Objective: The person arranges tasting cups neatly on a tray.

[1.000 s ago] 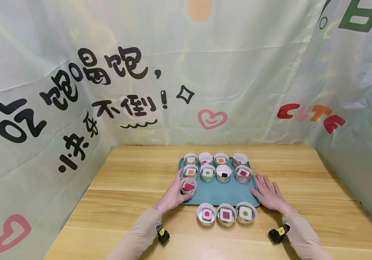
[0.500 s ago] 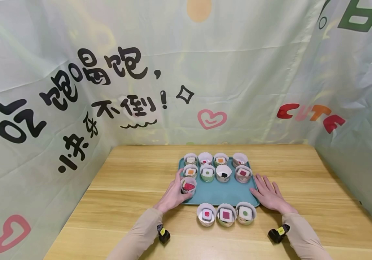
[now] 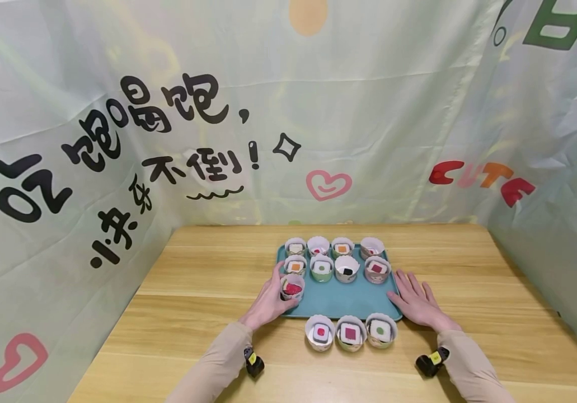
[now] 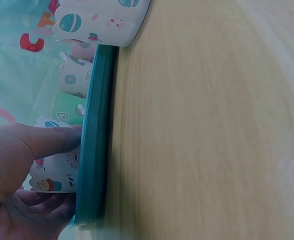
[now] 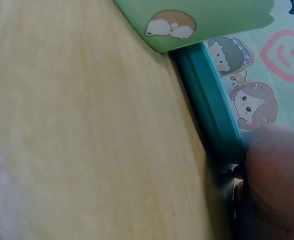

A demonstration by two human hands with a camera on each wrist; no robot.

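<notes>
A patterned paper baking cup point(image 3: 293, 278) with a red piece inside stands at the near left of the blue-green tray point(image 3: 346, 302). My left hand point(image 3: 268, 299) holds this cup, thumb on its near side and fingers around its far side; the left wrist view shows its printed wall point(image 4: 54, 170) between them. My right hand point(image 3: 419, 300) lies palm down at the tray's right edge, fingers spread and straight, the thumb over the rim. Close to it on the tray is a cup point(image 3: 378, 275) with a dark red-centred white piece.
Two rows of similar cups fill the tray's back half, including a green one point(image 3: 322, 274) and one with a black piece point(image 3: 347, 274). Three more cups stand on the wooden table point(image 3: 192, 324) before the tray, the middle one point(image 3: 352, 344) among them. A printed curtain point(image 3: 389, 123) hangs behind.
</notes>
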